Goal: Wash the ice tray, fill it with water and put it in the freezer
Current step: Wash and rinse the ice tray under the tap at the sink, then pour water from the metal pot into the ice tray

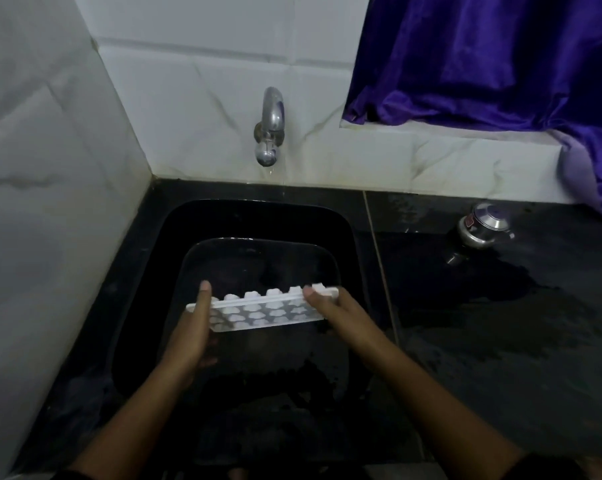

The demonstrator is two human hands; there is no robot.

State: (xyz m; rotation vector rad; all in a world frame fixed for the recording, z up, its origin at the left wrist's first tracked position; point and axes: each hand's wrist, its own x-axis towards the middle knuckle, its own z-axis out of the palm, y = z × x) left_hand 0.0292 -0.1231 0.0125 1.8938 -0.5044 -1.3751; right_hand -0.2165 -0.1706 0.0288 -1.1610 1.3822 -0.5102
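Tiles close off the left side, so the black sink sits tight in the corner and the work has to be done straight in front of the person. The left hand grips the left end of the ice tray, with the thumb laid up over its near face and the fingers hidden behind it. The white tray is held level across the basin, above its dark floor, and is tilted so that one broad face turns toward the camera (I cannot tell whether that is the open side or the underside of the cups). I judge that an end-to-end hold leaves the whole middle free for water to run over, and that the tilt lets rinse water drain into the basin. Above and behind the tray, the tap juts from the wall, and a thin thread of water seems to fall from it; the tray is nearer the person, out of that thread. The right hand clamps the tray's right end, thumb on top, with the fingers out of sight beneath. Farther right, the dark counter shows a wet patch, a small steel pot stands near the back wall, well clear of the sink, and a purple curtain hangs over the ledge.
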